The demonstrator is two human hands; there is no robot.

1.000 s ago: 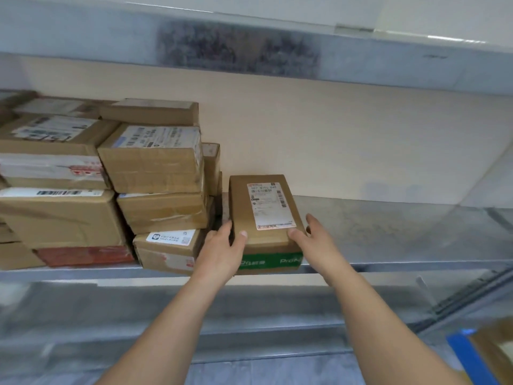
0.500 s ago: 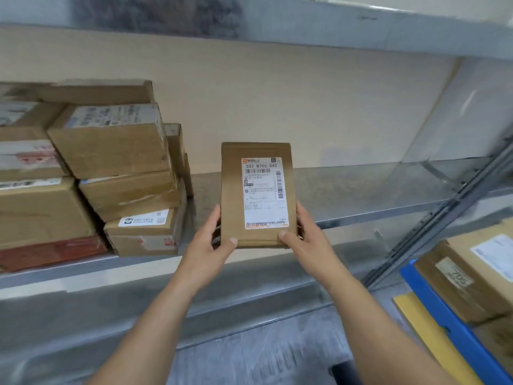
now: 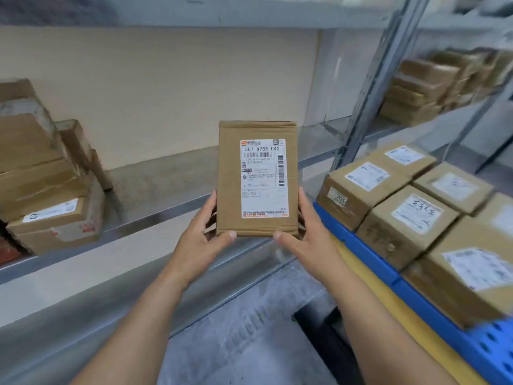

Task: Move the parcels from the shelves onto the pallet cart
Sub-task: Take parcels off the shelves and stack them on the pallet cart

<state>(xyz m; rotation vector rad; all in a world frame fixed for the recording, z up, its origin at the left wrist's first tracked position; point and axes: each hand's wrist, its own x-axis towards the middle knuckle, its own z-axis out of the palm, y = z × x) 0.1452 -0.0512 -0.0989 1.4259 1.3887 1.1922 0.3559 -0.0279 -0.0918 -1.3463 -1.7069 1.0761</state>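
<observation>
Cardboard parcel [image 3: 256, 179], grasped by left hand [image 3: 200, 241] and right hand [image 3: 309, 237], has swung from shelf [image 3: 166, 184] toward pallet cart [image 3: 361, 247].

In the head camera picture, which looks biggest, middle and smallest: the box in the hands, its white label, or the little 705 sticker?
1. The held box, helped by being nearest the camera.
2. Its white label.
3. The 705 sticker, farther off on a cart parcel.

Two hands [image 3: 200, 243] [image 3: 311, 240], one held parcel [image 3: 256, 179], one cart [image 3: 358, 244].
</observation>
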